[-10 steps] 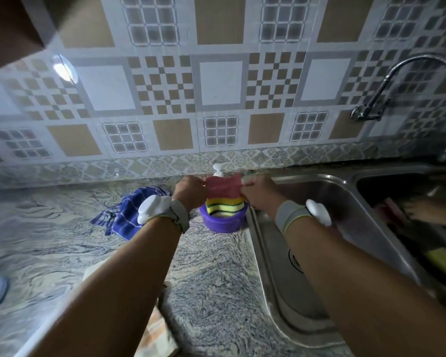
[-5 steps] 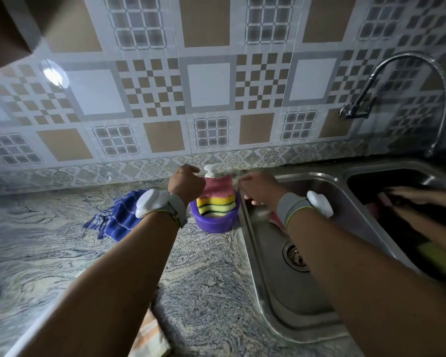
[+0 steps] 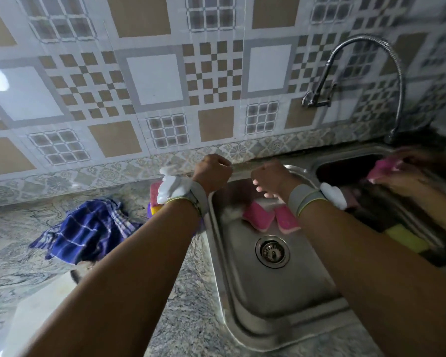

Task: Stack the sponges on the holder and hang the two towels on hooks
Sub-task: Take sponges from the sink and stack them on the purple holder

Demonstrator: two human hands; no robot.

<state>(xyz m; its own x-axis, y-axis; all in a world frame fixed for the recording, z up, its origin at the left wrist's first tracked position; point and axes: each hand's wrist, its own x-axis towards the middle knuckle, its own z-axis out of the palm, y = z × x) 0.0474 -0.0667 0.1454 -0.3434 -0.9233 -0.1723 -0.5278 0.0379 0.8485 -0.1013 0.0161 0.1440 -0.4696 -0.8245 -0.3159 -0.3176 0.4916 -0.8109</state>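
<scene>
Both hands have been shifted right, off the sponge stack and over the sink basin (image 3: 242, 292). A second ago a pink sponge was being pressed onto the stack w/ both hands; now that stack (image 3: 154, 195) is left in the purple holder (image 3: 150, 211) at the sink's left edge on the desk (image 3: 23, 240), mostly hidden behind the left wrist.

Left hand (image 3: 211, 172): grip curled into a loose fist, nothing seen in it. Right hand (image 3: 271, 176): grip bent, fingers partly apart, hung above the basin, nothing clamped as far as can be told; motion blur here.

Two pink sponges (image 3: 258, 215) are seen below the right hand, leaning on the basin's back wall. Judged: these get picked next, so stacking is not finished. A yellow sponge (image 3: 407, 238) lies in the right basin, where another person's hands (image 3: 397, 173) are busy w/ smth pink.

The blue checked towel (image 3: 88, 230) lies crumpled on the desk left of the holder, not hung. A 2nd cloth, pale, is partly visible under the left forearm (image 3: 49, 300). No hooks in view. Towel part judged untouched.
</scene>
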